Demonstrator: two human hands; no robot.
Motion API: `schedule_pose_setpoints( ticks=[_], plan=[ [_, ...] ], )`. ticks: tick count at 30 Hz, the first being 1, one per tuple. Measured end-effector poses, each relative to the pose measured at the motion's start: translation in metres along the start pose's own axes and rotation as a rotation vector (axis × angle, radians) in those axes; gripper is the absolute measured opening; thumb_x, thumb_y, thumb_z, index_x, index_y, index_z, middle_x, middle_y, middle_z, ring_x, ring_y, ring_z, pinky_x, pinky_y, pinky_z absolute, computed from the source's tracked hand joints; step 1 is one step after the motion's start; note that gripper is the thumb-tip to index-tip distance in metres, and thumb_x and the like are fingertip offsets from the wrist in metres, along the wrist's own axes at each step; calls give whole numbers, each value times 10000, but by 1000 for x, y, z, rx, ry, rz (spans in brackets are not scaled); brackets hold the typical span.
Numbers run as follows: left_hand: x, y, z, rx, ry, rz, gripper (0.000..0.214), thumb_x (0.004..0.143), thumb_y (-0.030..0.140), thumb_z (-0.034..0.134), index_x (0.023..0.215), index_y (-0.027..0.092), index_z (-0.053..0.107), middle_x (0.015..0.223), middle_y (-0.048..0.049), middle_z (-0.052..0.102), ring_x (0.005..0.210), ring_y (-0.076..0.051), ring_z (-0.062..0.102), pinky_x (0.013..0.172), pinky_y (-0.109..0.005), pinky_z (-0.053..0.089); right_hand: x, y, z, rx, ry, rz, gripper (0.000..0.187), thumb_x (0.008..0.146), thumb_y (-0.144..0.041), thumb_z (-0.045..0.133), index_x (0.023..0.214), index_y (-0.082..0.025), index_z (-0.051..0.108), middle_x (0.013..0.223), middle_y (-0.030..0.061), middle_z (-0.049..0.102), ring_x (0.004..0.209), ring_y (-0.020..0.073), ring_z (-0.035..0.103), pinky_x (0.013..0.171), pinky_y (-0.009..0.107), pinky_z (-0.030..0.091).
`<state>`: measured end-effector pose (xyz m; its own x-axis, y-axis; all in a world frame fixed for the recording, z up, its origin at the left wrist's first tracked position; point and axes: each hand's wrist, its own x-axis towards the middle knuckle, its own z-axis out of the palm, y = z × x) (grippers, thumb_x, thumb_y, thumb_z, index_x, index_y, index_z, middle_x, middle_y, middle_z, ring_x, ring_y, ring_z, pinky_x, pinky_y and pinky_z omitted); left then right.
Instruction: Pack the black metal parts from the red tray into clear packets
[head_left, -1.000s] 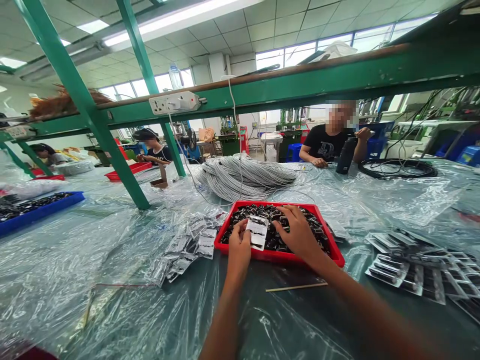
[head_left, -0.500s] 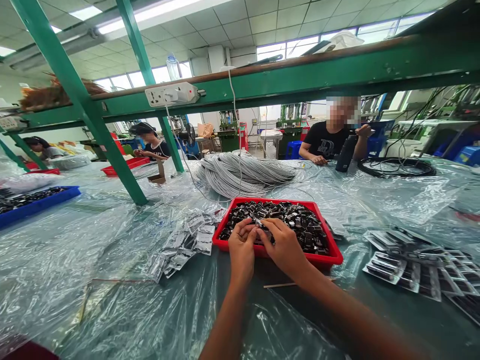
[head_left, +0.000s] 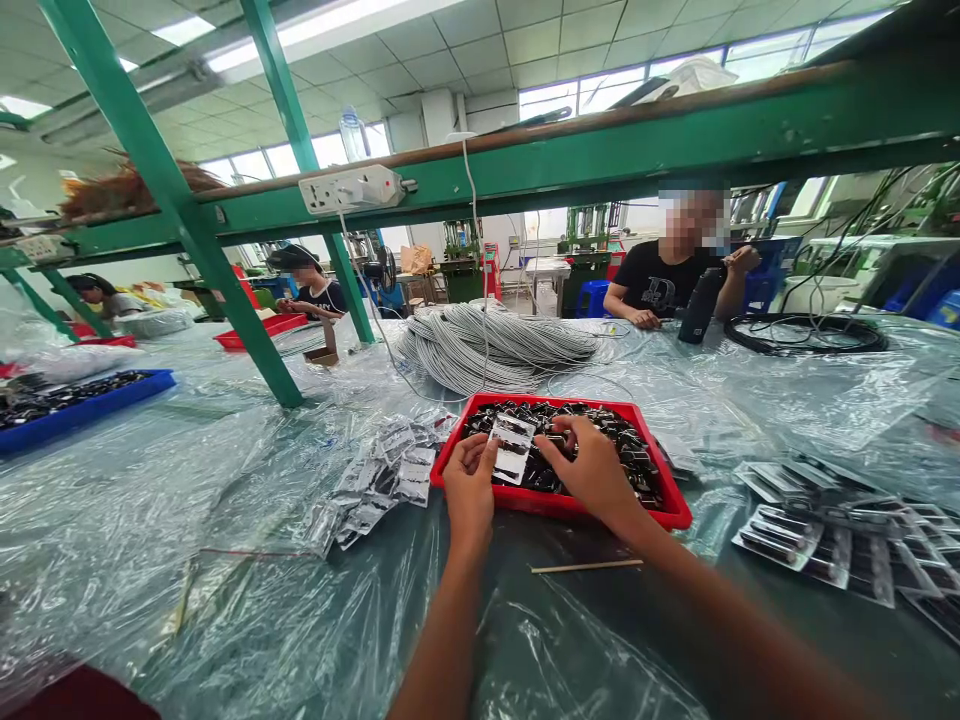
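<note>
Packet [head_left: 512, 450] up over the red tray [head_left: 551, 503], pinched along its left side between thumb and fingers of the left hand [head_left: 471, 482]! Right hand [head_left: 592, 468] just beside it, above the dark parts [head_left: 636, 456], fingers curled; whether they grip a part, I can't tell. Tray sits toward the near edge of the desk [head_left: 517, 548], silvery packets [head_left: 375, 475] heaped to its left, a thin stick [head_left: 589, 567] lying just in front, fanned packs [head_left: 840, 530] out toward the right edge.
</note>
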<state>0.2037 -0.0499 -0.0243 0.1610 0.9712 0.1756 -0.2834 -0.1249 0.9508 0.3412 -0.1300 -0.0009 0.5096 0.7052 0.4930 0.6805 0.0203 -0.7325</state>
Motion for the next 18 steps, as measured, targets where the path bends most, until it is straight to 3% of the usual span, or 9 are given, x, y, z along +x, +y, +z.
schedule_pose_setpoints(
  ticks=[3,9,14,18],
  plan=[
    [-5,1,5,-38,-95,-28,420,721,461,758,989,155,656,945,-85,716,926,-206,672,844,-319,514,-7,-6,7,252,-276,156,393,827,-505,602,943,-135,662,805,83,715,728,229,654,692,355,514],
    [1,0,-1,21,-329,-66,385,767,496,702,936,149,696,894,-55,709,748,-176,660,723,-295,516,-3,-7,3,484,-284,198,373,804,-501,611,874,-137,650,658,8,629,609,160,567,569,282,434],
    [0,6,-2,-52,-352,-56,340,748,483,734,847,160,697,736,5,641,617,-115,582,661,-257,467,-1,-1,5,657,-320,245,406,745,-529,691,857,-141,646,636,-20,577,539,107,467,517,251,364],
    [-6,8,6,-316,-365,-146,370,655,481,809,710,155,643,711,8,603,626,-102,539,632,-242,450,-4,3,11,848,-486,371,466,741,-601,671,817,-145,608,655,-8,546,542,107,464,530,264,403]
  ],
)
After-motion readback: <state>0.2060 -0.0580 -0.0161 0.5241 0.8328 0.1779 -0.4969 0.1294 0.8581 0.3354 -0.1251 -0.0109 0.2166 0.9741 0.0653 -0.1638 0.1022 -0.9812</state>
